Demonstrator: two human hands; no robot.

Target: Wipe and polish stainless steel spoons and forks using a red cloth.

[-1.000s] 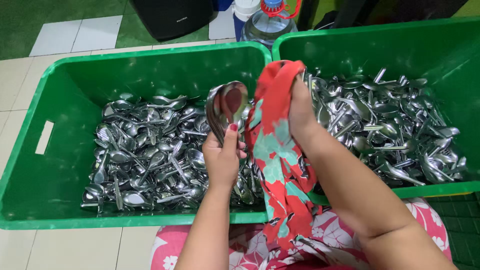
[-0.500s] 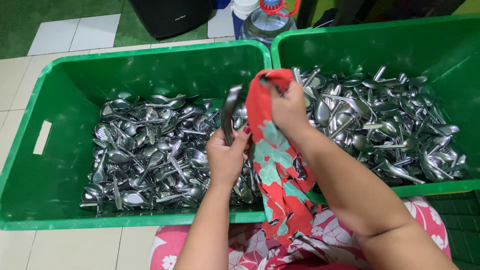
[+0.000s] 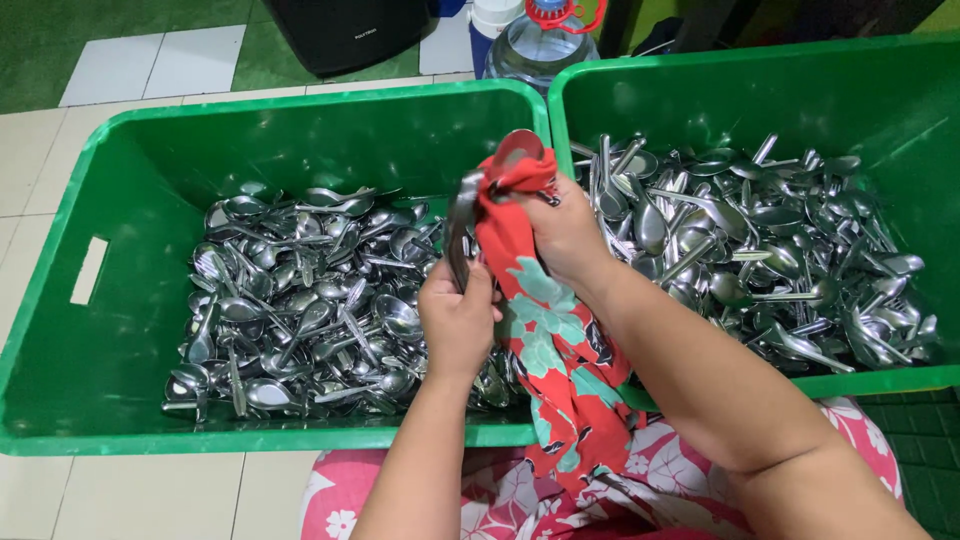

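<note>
Spoon [image 3: 462, 222]: a metal spoon held up in the air over the gap between the two bins, roughly upright, its handle end low and its upper part disappearing into the cloth. Lifted clear of the piles, it can be rubbed on all sides.
Cloth [image 3: 540, 320]: red with green and white flowers, bunched over the top of the spoon and hanging down toward the lap; a round metal bowl shape peeks out at its upper edge, so more than one spoon may be in it, I cannot tell.
Left hand [image 3: 458, 318]: closed around the lower part of the spoon, fingers curled tight, steadying it from below.
Right hand [image 3: 562, 232]: closed on the gathered cloth, pressing it around the upper end of the spoon.
Left bin [image 3: 120, 150]: green plastic, holding a low heap of loose metal spoons; it sits just beside the other bin, within easy reach.
Right bin [image 3: 700, 95]: green plastic, also filled with spoons, its heap reaching further up the wall.
Floor [image 3: 40, 150]: pale tiles under the bins.
Water bottle [image 3: 540, 40]: clear, red-capped, behind the bins.
</note>
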